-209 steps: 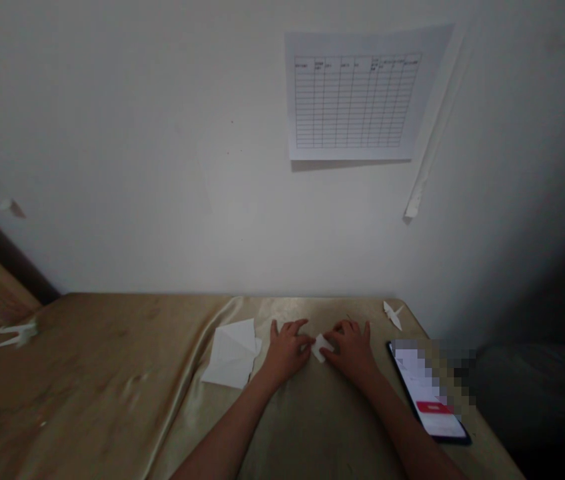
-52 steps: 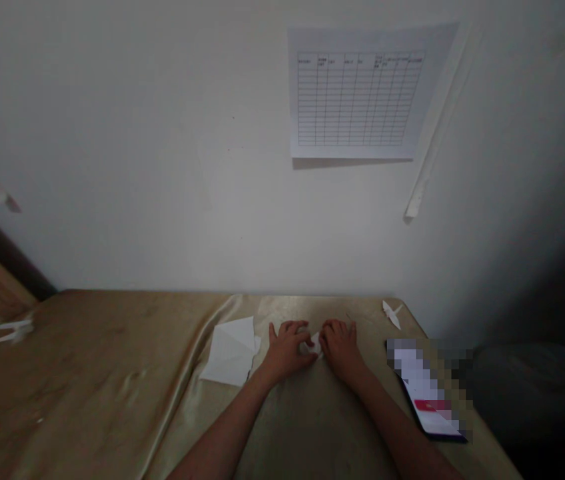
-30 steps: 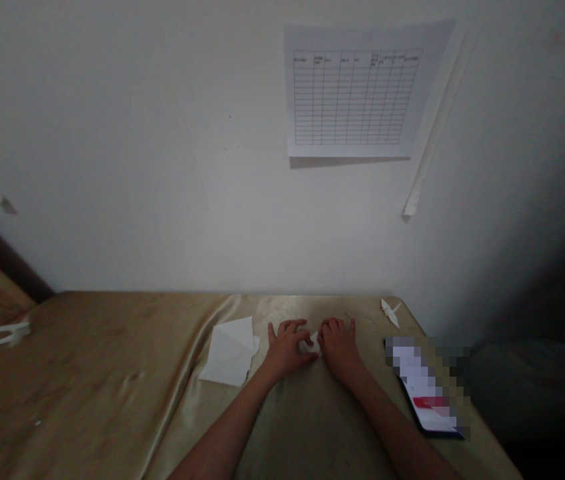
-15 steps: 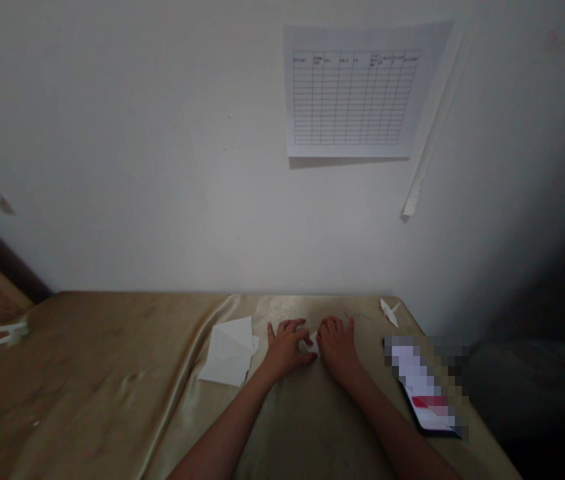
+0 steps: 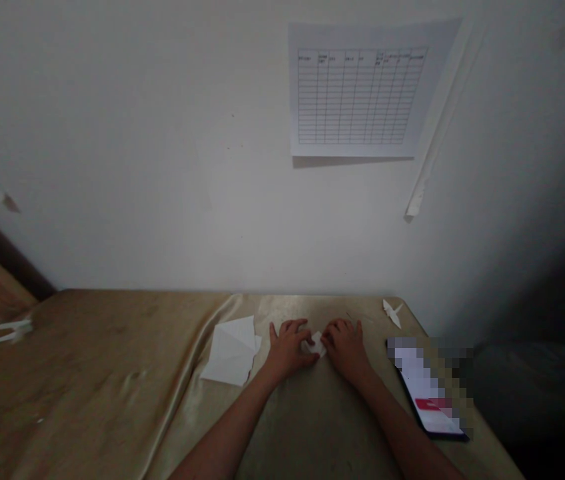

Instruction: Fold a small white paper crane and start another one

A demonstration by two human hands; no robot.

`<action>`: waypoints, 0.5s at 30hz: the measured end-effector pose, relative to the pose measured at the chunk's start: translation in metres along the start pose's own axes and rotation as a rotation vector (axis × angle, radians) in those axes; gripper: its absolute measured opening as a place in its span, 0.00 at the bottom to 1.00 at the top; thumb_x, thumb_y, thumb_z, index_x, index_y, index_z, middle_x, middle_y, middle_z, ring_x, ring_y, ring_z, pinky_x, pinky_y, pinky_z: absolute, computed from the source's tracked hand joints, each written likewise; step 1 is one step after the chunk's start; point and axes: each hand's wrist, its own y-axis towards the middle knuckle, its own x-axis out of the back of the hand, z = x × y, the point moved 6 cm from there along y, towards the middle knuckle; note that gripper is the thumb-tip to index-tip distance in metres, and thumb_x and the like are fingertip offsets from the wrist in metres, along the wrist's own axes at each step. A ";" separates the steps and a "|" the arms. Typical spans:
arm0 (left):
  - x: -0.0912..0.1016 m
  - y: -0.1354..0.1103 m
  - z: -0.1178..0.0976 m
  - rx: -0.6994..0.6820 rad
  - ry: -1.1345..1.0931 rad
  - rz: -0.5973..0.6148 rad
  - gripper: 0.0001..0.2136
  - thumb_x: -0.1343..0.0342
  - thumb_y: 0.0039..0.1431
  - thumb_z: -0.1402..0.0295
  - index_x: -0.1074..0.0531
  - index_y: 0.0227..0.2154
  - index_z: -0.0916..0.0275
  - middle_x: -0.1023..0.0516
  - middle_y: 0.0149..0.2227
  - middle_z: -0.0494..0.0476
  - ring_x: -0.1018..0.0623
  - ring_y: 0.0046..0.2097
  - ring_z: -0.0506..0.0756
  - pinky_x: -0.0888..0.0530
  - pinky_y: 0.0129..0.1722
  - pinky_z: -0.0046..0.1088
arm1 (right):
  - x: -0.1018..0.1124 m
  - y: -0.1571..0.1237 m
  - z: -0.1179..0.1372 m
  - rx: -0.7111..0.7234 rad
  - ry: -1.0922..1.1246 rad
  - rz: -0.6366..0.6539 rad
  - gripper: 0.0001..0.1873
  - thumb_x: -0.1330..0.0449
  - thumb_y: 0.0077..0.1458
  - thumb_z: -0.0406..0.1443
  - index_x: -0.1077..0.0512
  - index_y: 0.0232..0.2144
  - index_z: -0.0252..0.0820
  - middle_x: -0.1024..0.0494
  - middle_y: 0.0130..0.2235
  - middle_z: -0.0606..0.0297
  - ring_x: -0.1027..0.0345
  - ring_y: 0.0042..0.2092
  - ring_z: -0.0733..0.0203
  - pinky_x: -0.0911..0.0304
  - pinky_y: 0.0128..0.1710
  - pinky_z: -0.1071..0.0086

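A small piece of folded white paper [image 5: 318,345] lies on the cloth between my two hands. My left hand [image 5: 288,348] holds its left side, thumb at the near edge and forefinger curled at the far side. On the right, my right hand [image 5: 346,347] has its fingers bent together against the paper's right edge, and the fingertips partly cover it. Left of my left hand is a larger stack of creased white paper sheets [image 5: 230,353] with one torn edge. Finer folds of the small paper are too dim to make out.
A shiny gold cloth [image 5: 112,380] covers the table, with a raised crease. At the right lie a folded paper crane [image 5: 392,313] and a phone [image 5: 425,393] with its screen lit. More folded white paper [image 5: 12,329] sits far left. A printed table sheet [image 5: 357,97] hangs on the wall.
My right hand has shifted slightly right, so more of the small folded paper shows between the hands. My left hand stays nearly in place. The whole view has moved a little.
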 end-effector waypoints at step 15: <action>0.001 0.000 -0.001 0.000 0.003 0.003 0.13 0.33 0.46 0.56 0.24 0.36 0.49 0.34 0.63 0.47 0.40 0.65 0.65 0.62 0.61 0.71 | -0.013 0.003 -0.001 -0.054 -0.091 0.058 0.12 0.48 0.63 0.39 0.29 0.45 0.44 0.29 0.52 0.55 0.38 0.55 0.48 0.54 0.60 0.42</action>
